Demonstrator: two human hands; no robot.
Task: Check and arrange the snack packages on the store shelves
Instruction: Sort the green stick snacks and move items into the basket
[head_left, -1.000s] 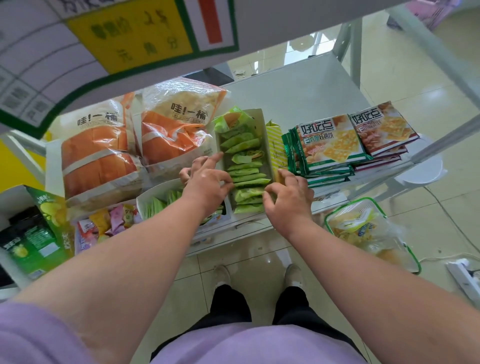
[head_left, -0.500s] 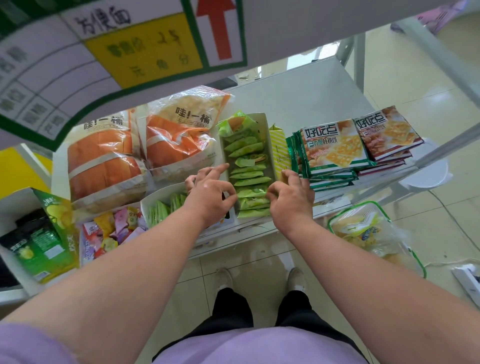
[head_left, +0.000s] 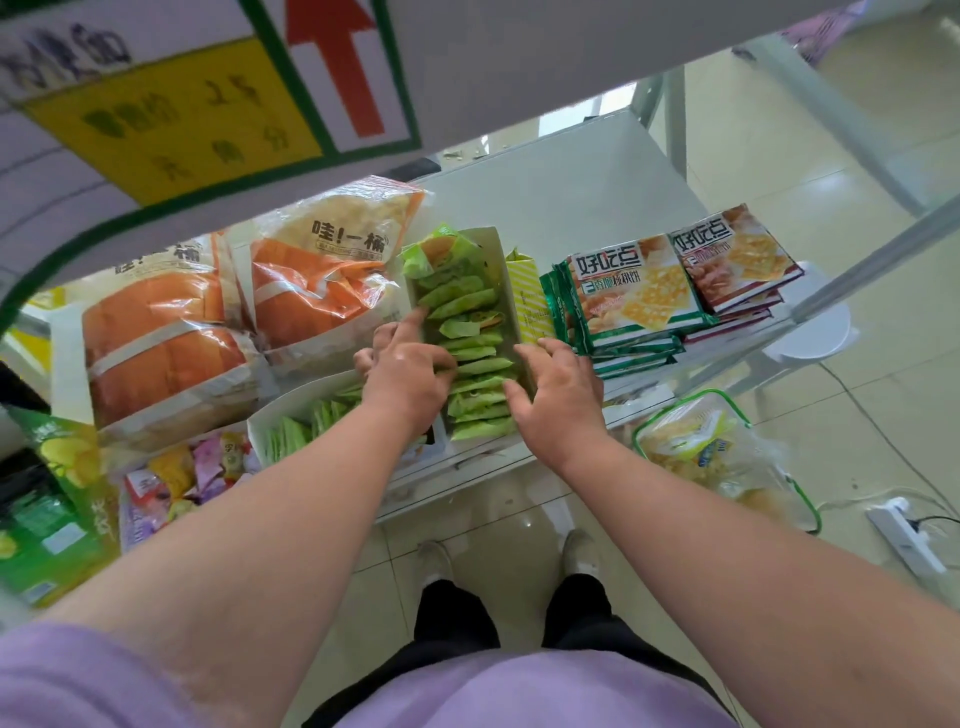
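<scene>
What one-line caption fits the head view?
Both hands, left and right, straighten small green snack packets standing in an open white cardboard tray on a shelf.

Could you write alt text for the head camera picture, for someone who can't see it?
Seen from above, a person's left hand and right hand rest on a row of green snack packets in an open box on a store shelf, between orange bread bags and stacked cracker packs.

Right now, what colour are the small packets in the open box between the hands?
Light green packets, seen in the head view.
</scene>
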